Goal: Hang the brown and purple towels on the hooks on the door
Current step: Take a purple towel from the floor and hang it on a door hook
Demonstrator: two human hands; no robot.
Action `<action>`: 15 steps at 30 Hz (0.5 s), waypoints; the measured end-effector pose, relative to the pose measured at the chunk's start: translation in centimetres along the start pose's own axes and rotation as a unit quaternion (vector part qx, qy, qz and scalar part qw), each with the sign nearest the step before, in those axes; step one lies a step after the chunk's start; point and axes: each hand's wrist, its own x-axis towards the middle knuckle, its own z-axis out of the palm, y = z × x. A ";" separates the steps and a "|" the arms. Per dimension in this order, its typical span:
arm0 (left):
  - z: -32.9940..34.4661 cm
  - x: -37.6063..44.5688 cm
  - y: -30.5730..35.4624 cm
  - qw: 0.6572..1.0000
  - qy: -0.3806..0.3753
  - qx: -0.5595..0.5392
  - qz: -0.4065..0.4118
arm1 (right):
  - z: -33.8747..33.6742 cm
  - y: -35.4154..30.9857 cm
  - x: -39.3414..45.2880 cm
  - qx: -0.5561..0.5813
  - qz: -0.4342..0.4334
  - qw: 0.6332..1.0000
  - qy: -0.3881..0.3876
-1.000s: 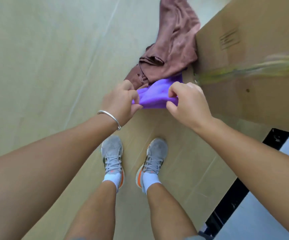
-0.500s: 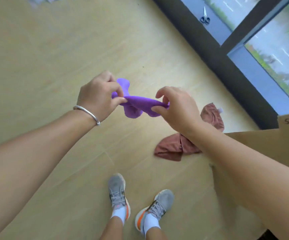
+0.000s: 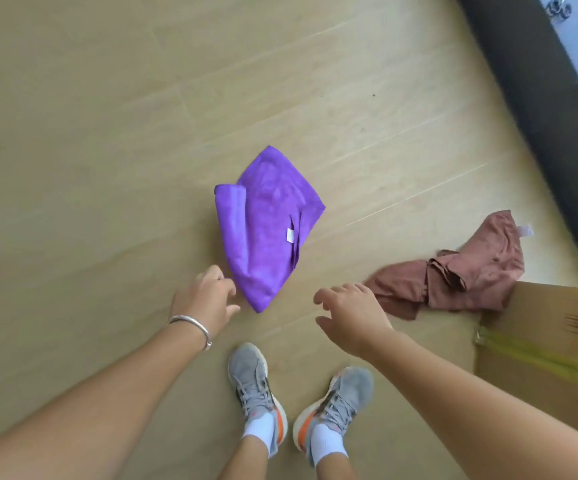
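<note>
Head view: purple towel (image 3: 266, 223) is seen at frame centre, unheld; left hand (image 3: 204, 299) and right hand (image 3: 351, 315) are released, nothing grasped.

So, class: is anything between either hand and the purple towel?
Nothing visible. The purple towel lies apart from the open left hand and right hand, only bare floor between.
</note>
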 end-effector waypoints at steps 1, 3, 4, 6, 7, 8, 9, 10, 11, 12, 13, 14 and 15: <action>1.3 0.2 -1.0 1.000 -0.011 0.003 -0.011 | 0.9 0.2 0.7 -0.004 0.007 1.000 -0.001; 3.4 1.2 -2.8 0.999 -0.019 0.013 -0.026 | 2.7 0.6 2.6 -0.005 0.029 0.999 0.012; 4.2 1.9 -3.5 0.999 -0.018 0.018 -0.032 | 3.4 1.0 3.8 -0.003 0.044 0.999 0.021; 5.6 4.0 -4.5 0.999 -0.008 0.014 -0.036 | 4.8 1.7 6.3 0.008 0.074 0.996 0.040; 6.2 5.2 -4.9 0.999 0.002 0.009 -0.035 | 5.5 2.1 7.8 0.013 0.085 0.995 0.049; 6.7 6.7 -5.1 0.999 0.013 0.005 -0.031 | 6.1 2.6 9.3 0.018 0.096 0.994 0.056; 7.3 8.3 -5.3 0.999 0.022 0.005 -0.023 | 6.7 3.2 10.9 0.022 0.106 0.992 0.064; 7.8 10.2 -5.3 0.999 0.031 0.005 -0.013 | 7.4 3.8 12.6 0.023 0.113 0.991 0.074; 8.3 12.2 -5.2 0.999 0.042 0.005 -0.003 | 8.0 4.6 14.4 0.020 0.119 0.989 0.086; 8.7 14.4 -5.0 0.999 0.053 0.006 0.008 | 8.7 5.4 16.1 0.016 0.124 0.987 0.100; 9.2 16.7 -4.7 0.998 0.064 0.008 0.019 | 9.3 6.2 17.8 0.013 0.128 0.985 0.114; 9.6 19.0 -4.4 0.997 0.075 0.009 0.031 | 9.8 7.1 19.5 0.011 0.129 0.983 0.127; 10.0 21.3 -4.0 0.996 0.084 0.008 0.043 | 10.3 7.9 21.2 0.007 0.128 0.982 0.138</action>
